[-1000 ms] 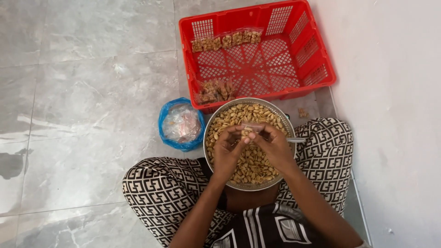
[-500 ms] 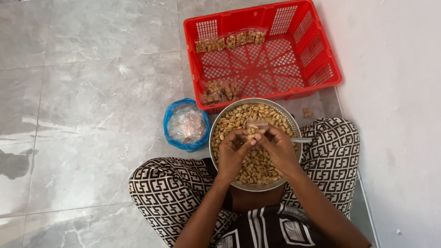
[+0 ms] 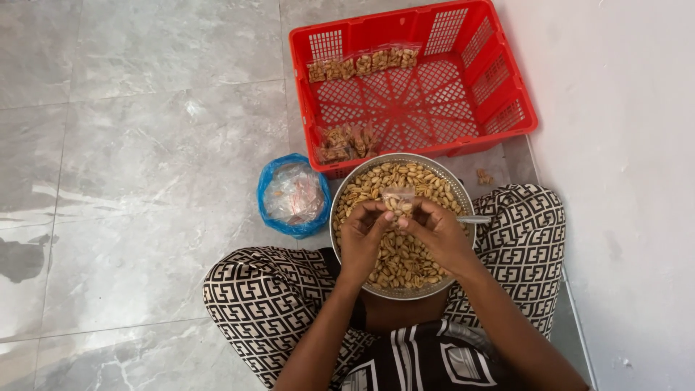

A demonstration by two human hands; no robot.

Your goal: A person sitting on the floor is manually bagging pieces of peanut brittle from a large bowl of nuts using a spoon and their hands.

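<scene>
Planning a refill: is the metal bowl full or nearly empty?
Full: peanuts cover the metal bowl nearly to its rim, beneath both hands.

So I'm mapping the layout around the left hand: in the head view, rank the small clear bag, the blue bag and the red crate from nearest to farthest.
1. Small clear bag of nuts: pinched by both hands, over the bowl.
2. Blue bag: on the floor, to the left hand's left.
3. Red crate: beyond the bowl, by the wall.

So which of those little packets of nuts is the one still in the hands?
The small clear packet over the metal bowl, pinched between left hand and right hand. The other packets lie in the red crate.
</scene>
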